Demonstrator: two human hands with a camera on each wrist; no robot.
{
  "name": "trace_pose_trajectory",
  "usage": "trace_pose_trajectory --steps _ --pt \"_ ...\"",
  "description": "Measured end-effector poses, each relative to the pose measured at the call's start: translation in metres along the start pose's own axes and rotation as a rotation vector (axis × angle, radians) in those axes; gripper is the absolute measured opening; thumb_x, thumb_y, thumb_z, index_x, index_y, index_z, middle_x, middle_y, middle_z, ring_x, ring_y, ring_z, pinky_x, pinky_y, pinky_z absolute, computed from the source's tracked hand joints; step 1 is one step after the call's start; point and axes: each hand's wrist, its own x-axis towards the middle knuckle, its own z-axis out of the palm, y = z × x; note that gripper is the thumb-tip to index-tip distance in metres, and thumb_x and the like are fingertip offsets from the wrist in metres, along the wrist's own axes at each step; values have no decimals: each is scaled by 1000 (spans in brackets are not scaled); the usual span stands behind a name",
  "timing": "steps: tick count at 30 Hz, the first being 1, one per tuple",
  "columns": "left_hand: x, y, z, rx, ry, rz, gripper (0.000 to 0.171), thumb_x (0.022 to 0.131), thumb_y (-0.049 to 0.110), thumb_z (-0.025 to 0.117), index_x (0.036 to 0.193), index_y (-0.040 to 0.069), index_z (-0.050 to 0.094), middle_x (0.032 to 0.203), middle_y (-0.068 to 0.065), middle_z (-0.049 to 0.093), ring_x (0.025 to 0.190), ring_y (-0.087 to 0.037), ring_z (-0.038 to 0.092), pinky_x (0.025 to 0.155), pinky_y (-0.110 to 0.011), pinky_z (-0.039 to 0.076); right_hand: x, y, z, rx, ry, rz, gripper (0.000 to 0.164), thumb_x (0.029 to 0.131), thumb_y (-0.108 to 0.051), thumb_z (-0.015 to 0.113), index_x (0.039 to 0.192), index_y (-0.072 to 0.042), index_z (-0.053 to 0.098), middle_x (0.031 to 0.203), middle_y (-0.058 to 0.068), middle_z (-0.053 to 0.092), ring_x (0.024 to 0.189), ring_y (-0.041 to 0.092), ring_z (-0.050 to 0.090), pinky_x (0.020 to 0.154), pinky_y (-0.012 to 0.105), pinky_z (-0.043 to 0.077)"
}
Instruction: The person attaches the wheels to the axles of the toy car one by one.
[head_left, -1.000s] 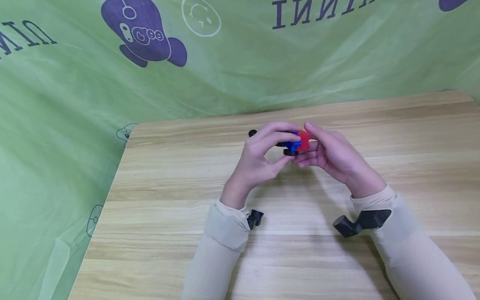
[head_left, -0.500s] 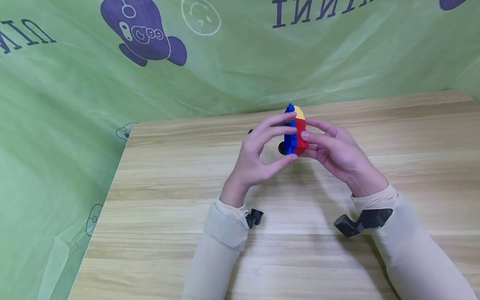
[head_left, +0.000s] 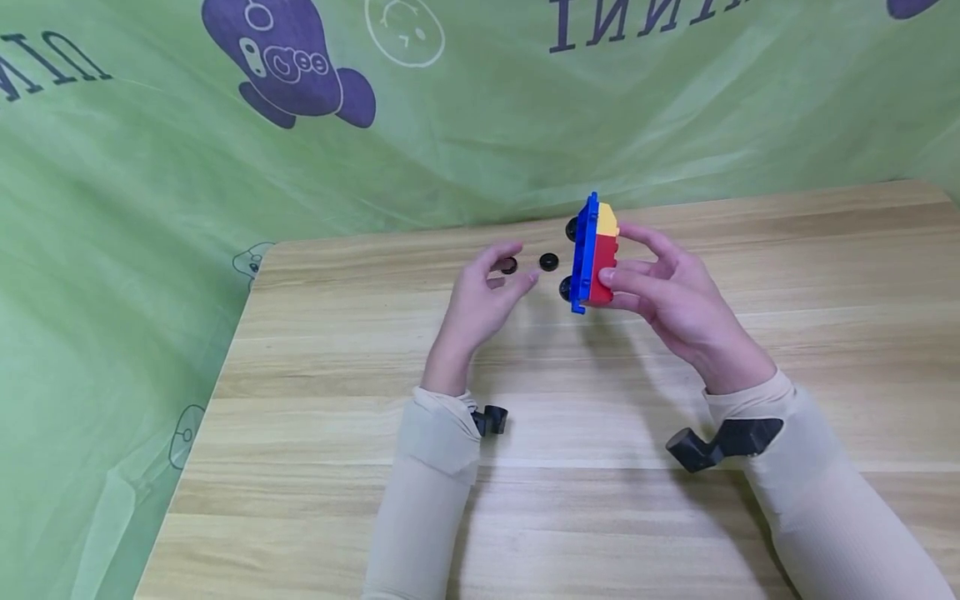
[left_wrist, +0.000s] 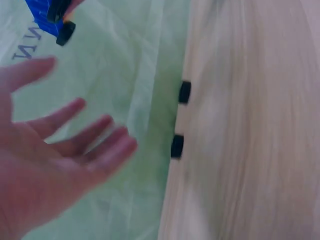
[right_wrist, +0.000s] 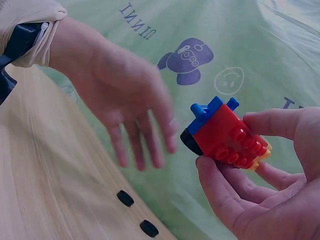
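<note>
My right hand (head_left: pixel 682 321) holds a toy brick car (head_left: pixel 603 267) above the table, pinched by its red brick between thumb and fingers. The car has a blue chassis (head_left: pixel 584 254), a yellow brick (head_left: pixel 607 220) at the far end and black wheels below. Its studs and red side show in the right wrist view. To the left, my left hand (head_left: pixel 478 304) is apart from the car, fingers loosely spread around nothing. Two loose black wheels lie on the table near its fingertips, one wheel (head_left: pixel 549 262) fully visible and another wheel (head_left: pixel 510 265) partly behind the fingers.
A light wood table (head_left: pixel 315 467) spreads beneath both arms. Green printed cloth (head_left: pixel 465 150) hangs behind its far edge and along the left side. Black wrist cameras are worn on both sleeves.
My left hand has let go of the car and moved left. My right hand keeps the car, now turned upright on end with its chassis facing left. The loose wheels have come into view.
</note>
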Motion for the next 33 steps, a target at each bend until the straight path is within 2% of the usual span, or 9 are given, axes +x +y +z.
trace_pose_trajectory --steps 3,5,8,12,16,19,24,29,33 --pt "1 -6 -4 228 -18 -64 49 96 24 69 139 5 58 146 -12 55 140 -30 46 118 -43 38 0 1 -1 -12 8 -6 61 93 7 64 146 -9 37 99 7 77 88 19 76 79 28 62" --pt "2 -10 -5 330 -45 -97 51 96 28 68 141 7 57 153 -13 48 147 -32 38 123 -45 31 0 1 -2 -22 12 -6 61 93 7 64 146 -9 38 98 7 76 88 18 76 79 27 62" --pt "3 -15 -4 397 -105 -140 57 95 31 69 145 8 53 162 -14 36 152 -36 26 126 -48 24 0 1 -2 -41 20 -7 62 93 7 65 147 -10 39 96 6 76 87 18 76 79 27 62" --pt "5 -20 -1 477 -188 -187 65 95 36 69 151 12 46 169 -9 20 155 -41 15 124 -55 22 0 2 -1 -85 30 -18 62 92 5 67 146 -12 42 95 4 75 86 16 75 78 26 62" --pt "5 -22 2 549 -242 -211 72 94 39 69 155 15 40 171 -3 11 153 -39 18 121 -58 28 1 3 0 -132 33 -31 62 92 5 68 146 -13 45 95 3 75 87 15 75 78 25 62" --pt "4 -22 3 581 -272 -221 75 94 41 69 157 15 37 171 1 13 146 -32 26 117 -51 35 1 3 0 -154 28 -37 60 91 6 68 144 -13 47 95 2 74 86 14 74 78 25 62" --pt "4 -21 5 604 -293 -223 76 95 43 67 157 13 35 170 -1 19 142 -30 28 117 -46 33 0 5 0 -175 17 -41 59 90 7 68 142 -14 50 93 2 74 85 13 74 77 25 62" --pt "3 -18 5 607 -274 -211 70 97 42 64 155 13 39 166 -7 28 148 -34 27 123 -51 28 1 5 0 -177 5 -44 59 90 9 68 141 -14 50 94 2 75 86 13 74 77 25 62" --pt "3 -16 4 620 -247 -181 64 97 38 65 151 10 46 156 -13 43 145 -35 36 123 -47 30 1 6 0 -179 4 -47 58 90 9 68 141 -14 50 94 2 75 86 13 75 77 25 62"
